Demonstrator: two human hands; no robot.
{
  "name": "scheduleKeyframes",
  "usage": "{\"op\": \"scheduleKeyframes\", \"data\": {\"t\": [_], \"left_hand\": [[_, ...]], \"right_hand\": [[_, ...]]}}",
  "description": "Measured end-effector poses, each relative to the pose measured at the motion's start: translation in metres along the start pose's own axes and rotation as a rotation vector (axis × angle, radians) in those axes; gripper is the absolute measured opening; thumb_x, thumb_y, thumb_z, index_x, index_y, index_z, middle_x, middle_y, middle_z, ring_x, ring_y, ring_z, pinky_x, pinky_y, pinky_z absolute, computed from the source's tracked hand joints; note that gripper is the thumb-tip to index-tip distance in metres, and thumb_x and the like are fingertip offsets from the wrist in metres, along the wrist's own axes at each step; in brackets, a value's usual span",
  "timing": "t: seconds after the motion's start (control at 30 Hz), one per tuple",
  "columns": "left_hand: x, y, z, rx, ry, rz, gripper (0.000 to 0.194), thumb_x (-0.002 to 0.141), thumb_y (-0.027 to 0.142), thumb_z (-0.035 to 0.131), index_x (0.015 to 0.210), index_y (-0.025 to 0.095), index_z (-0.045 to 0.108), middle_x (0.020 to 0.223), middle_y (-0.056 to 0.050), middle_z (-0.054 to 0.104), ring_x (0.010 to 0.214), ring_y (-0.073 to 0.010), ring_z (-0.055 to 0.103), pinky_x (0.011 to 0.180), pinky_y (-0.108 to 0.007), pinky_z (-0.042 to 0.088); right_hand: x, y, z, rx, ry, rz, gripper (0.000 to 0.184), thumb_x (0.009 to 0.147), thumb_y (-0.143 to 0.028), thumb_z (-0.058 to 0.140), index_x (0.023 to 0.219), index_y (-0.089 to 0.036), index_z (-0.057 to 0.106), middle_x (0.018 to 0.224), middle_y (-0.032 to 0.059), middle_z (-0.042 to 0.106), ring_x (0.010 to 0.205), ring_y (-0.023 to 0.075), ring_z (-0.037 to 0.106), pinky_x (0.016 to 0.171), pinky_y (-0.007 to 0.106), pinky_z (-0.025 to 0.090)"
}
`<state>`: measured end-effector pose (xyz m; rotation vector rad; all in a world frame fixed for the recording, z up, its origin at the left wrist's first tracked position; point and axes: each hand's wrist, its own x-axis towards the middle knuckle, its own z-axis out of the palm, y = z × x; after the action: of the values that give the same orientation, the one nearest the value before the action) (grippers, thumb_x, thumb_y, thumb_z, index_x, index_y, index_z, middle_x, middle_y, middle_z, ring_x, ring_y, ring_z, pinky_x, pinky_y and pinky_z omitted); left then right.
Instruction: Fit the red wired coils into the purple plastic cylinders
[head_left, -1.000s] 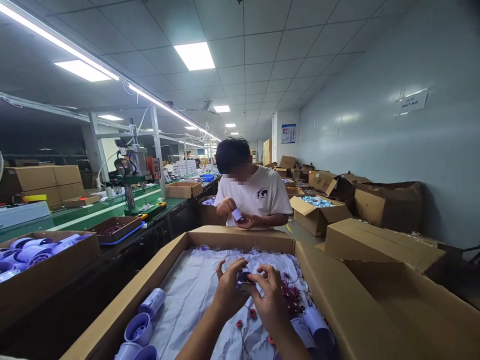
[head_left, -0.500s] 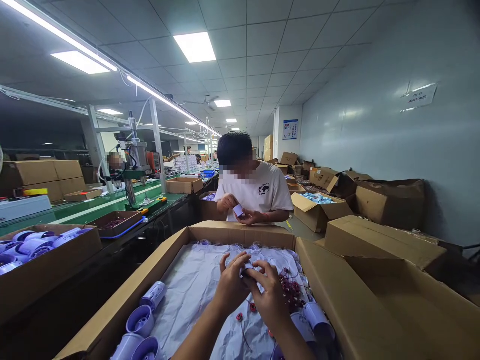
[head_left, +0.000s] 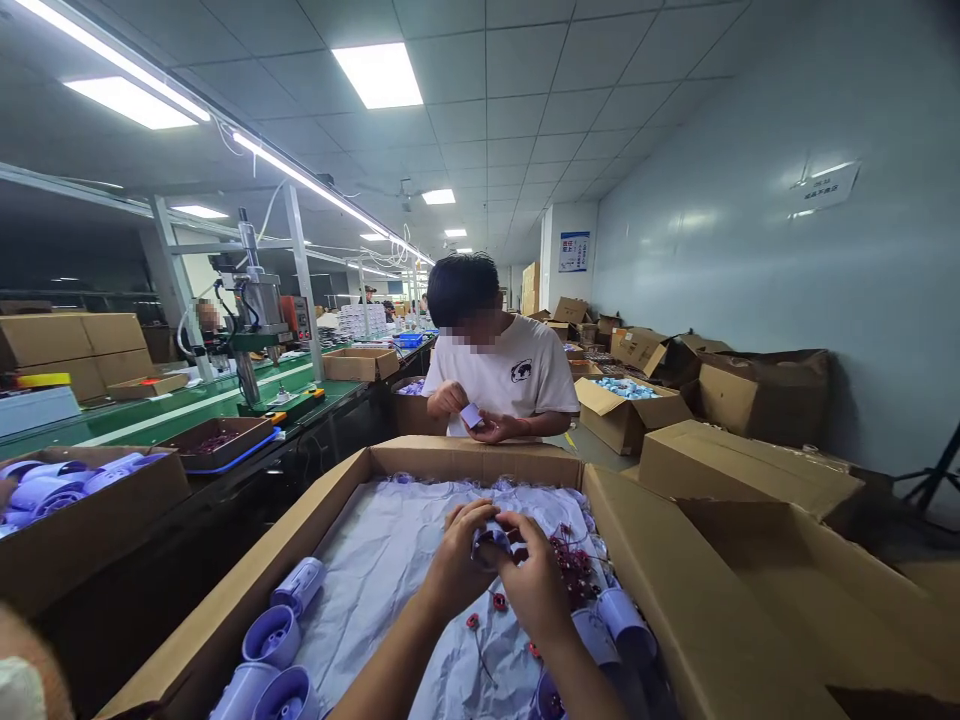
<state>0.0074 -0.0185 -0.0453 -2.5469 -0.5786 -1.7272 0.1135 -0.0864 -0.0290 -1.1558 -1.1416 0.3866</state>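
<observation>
One purple cup (head_left: 495,537), held above the white paper (head_left: 375,540) in the open carton (head_left: 465,458), right of centre. Your left hand (head_left: 456,562) and your right hand (head_left: 536,578): fingers of both curled, closed on the cup's sides. Red wired parts (head_left: 574,572): near the carton's right edge. Loose purple cups (head_left: 298,585): along its left edge, toward the near corner.

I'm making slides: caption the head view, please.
Both hands hold a purple part over a white sheet bearing red wired pieces.
</observation>
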Motion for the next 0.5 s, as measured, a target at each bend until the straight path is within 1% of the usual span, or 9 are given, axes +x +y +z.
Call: {"op": "scheduleKeyframes", "data": {"t": [0.07, 0.13, 0.2, 0.27, 0.4, 0.5], "left_hand": [[0.0, 0.001, 0.001, -0.027, -0.011, -0.046, 0.051, 0.067, 0.014, 0.065, 0.113, 0.024, 0.047, 0.105, -0.008, 0.064, 0.102, -0.0231, 0.062, 0.085, -0.038, 0.053], [0.0, 0.003, 0.002, -0.043, -0.019, -0.066, 0.047, 0.067, 0.012, 0.062, 0.111, 0.023, 0.047, 0.103, -0.008, 0.062, 0.1, -0.0226, 0.061, 0.081, -0.037, 0.054], [0.001, 0.005, 0.002, -0.027, -0.022, -0.043, 0.042, 0.068, 0.009, 0.056, 0.107, 0.023, 0.048, 0.099, -0.007, 0.062, 0.096, -0.022, 0.06, 0.081, -0.038, 0.055], [0.003, 0.007, 0.003, 0.013, -0.017, -0.017, 0.041, 0.068, 0.007, 0.053, 0.106, 0.023, 0.049, 0.098, -0.007, 0.061, 0.096, -0.0224, 0.059, 0.082, -0.04, 0.054], [0.003, 0.01, 0.005, 0.041, 0.03, -0.004, 0.048, 0.062, 0.006, 0.053, 0.107, 0.022, 0.048, 0.103, -0.008, 0.058, 0.098, -0.0241, 0.057, 0.083, -0.042, 0.052], [0.004, 0.012, 0.007, 0.03, 0.068, 0.009, 0.049, 0.06, 0.005, 0.052, 0.106, 0.022, 0.048, 0.101, -0.008, 0.058, 0.095, -0.0232, 0.056, 0.081, -0.04, 0.052]], "right_hand": [[-0.001, -0.001, 0.002, 0.043, 0.007, 0.066, 0.023, 0.066, -0.024, 0.064, 0.089, -0.02, 0.065, 0.09, 0.0058, 0.068, 0.081, 0.0219, 0.061, 0.069, 0.032, 0.05], [-0.002, 0.001, 0.005, 0.099, 0.005, 0.145, 0.025, 0.066, -0.029, 0.064, 0.089, -0.02, 0.063, 0.087, 0.0054, 0.067, 0.079, 0.0213, 0.061, 0.07, 0.032, 0.051], [-0.003, 0.004, 0.009, 0.184, 0.003, 0.235, 0.028, 0.066, -0.035, 0.064, 0.09, -0.021, 0.06, 0.084, 0.0038, 0.066, 0.076, 0.0202, 0.061, 0.069, 0.032, 0.05], [-0.003, 0.008, 0.012, 0.293, -0.01, 0.332, 0.031, 0.065, -0.037, 0.063, 0.091, -0.022, 0.057, 0.081, 0.0016, 0.065, 0.072, 0.0191, 0.061, 0.066, 0.031, 0.049], [-0.002, 0.005, 0.015, 0.538, -0.058, 0.518, 0.038, 0.055, -0.027, 0.063, 0.091, -0.025, 0.052, 0.071, -0.0035, 0.064, 0.07, 0.018, 0.06, 0.061, 0.027, 0.045], [-0.002, -0.005, 0.013, 0.67, -0.086, 0.599, 0.044, 0.049, -0.022, 0.06, 0.092, -0.026, 0.053, 0.077, -0.0026, 0.066, 0.07, 0.0177, 0.059, 0.051, 0.023, 0.036]]}}
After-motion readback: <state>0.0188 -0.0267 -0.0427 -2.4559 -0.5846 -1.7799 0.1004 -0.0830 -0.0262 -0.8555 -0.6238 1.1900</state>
